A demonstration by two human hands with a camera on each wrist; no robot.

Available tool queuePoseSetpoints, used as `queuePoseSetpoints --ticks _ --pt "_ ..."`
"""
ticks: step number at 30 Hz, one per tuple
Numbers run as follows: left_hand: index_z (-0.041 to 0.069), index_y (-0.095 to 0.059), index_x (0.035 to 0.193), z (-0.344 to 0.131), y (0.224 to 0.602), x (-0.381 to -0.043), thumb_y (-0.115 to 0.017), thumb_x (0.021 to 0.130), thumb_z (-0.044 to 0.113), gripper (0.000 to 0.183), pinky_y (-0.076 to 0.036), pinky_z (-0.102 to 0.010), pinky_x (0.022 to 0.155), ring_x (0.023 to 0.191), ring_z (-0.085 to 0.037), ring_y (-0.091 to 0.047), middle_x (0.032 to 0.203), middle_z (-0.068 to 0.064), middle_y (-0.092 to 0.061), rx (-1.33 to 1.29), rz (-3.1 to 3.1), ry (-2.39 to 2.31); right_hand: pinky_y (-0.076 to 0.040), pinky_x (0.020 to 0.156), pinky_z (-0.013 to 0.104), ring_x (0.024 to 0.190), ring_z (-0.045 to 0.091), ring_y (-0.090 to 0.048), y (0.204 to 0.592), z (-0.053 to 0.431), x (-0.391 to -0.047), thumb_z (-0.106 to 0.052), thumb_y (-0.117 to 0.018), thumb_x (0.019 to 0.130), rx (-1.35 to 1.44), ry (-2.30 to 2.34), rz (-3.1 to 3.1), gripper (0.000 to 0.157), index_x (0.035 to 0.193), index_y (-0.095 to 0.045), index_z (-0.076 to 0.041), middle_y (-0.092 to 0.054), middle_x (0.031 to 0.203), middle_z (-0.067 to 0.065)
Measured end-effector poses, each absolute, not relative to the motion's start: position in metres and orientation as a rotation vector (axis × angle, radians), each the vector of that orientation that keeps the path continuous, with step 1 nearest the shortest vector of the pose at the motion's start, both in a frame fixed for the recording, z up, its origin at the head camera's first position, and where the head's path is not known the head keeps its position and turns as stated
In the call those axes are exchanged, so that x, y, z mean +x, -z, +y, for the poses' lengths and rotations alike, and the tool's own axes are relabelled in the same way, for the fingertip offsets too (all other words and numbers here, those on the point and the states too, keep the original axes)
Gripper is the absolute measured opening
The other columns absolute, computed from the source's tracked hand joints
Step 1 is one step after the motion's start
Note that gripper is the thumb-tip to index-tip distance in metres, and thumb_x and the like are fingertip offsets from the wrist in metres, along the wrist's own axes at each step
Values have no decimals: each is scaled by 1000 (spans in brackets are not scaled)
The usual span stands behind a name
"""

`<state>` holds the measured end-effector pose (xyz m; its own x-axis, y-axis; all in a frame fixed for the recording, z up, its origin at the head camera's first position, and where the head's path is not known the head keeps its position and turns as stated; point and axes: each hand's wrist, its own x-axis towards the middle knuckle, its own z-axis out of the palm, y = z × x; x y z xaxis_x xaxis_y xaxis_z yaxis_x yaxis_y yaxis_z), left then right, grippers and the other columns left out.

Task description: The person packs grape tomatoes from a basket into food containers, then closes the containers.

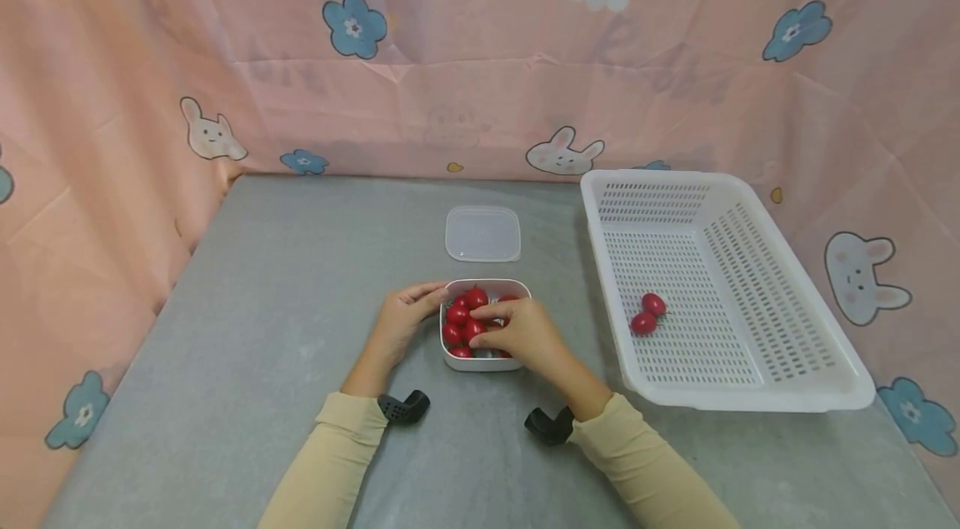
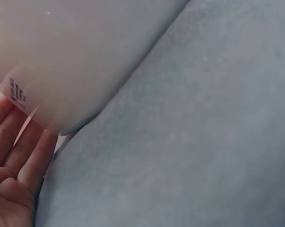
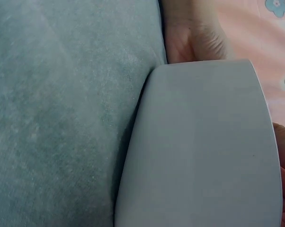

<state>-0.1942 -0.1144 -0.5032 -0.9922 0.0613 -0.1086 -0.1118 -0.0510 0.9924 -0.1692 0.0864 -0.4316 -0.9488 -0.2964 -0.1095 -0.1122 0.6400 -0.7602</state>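
Observation:
A small white plastic container (image 1: 486, 364) of red cherry tomatoes (image 1: 458, 314) sits on the grey table. My left hand (image 1: 401, 319) holds it at its far left corner, and the left wrist view shows fingers (image 2: 28, 146) against the outer wall. My right hand (image 1: 528, 335) reaches over the right rim, pinching a cherry tomato (image 1: 473, 330) between thumb and fingers, low among the others. The hand covers part of the contents. In the right wrist view, the container's wall (image 3: 199, 142) hides most of that hand.
A clear lid (image 1: 483, 234) lies flat behind the container. To the right stands a large white perforated basket (image 1: 750, 400) with two cherry tomatoes (image 1: 649, 314) inside. A pink printed cloth (image 1: 450, 54) hangs behind the table.

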Motion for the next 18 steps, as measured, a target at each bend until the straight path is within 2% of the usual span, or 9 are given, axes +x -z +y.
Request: queuePoseSetpoints --ticks 5,11,13,15,18 --pt "-5 -69 118 -114 502 -193 -68 93 16 32 -55 -22 88 98 -2 -67 117 -11 -73 -48 2094 -2183 -46 61 21 78 16 -53 431 88 -170 -20 -88 74 -324 1223 2606 36 107 -79 -8 -77 90 7" --pt "-1 -72 117 -114 501 -192 -70 93 19 32 -54 -25 91 102 -5 -66 119 -12 -73 -61 2111 -2140 -55 69 23 89 20 -59 425 94 -169 -16 -86 77 -282 1292 2560 31 106 -78 -8 -77 101 10" --pt "0 -72 117 -114 500 -192 -69 93 20 32 -54 -26 93 102 -5 -66 119 -11 -73 -69 2118 -2126 -53 65 22 88 24 -60 417 97 -168 -16 -84 79 -252 1326 2534 31 108 -78 -8 -76 105 11" --pt "-1 -71 118 -114 500 -192 -69 93 20 32 -54 -27 93 102 -4 -65 118 -10 -73 -80 2122 -2124 -48 61 22 94 27 -61 405 100 -166 -15 -83 80 -224 1382 2499 31 110 -77 -9 -76 109 11" --pt "-3 -70 118 -114 500 -192 -68 93 18 32 -54 -26 93 101 -3 -66 117 -10 -73 -87 2110 -2139 -50 69 27 105 27 -62 384 106 -164 -19 -82 82 -194 1462 2457 32 112 -77 -11 -75 113 9"
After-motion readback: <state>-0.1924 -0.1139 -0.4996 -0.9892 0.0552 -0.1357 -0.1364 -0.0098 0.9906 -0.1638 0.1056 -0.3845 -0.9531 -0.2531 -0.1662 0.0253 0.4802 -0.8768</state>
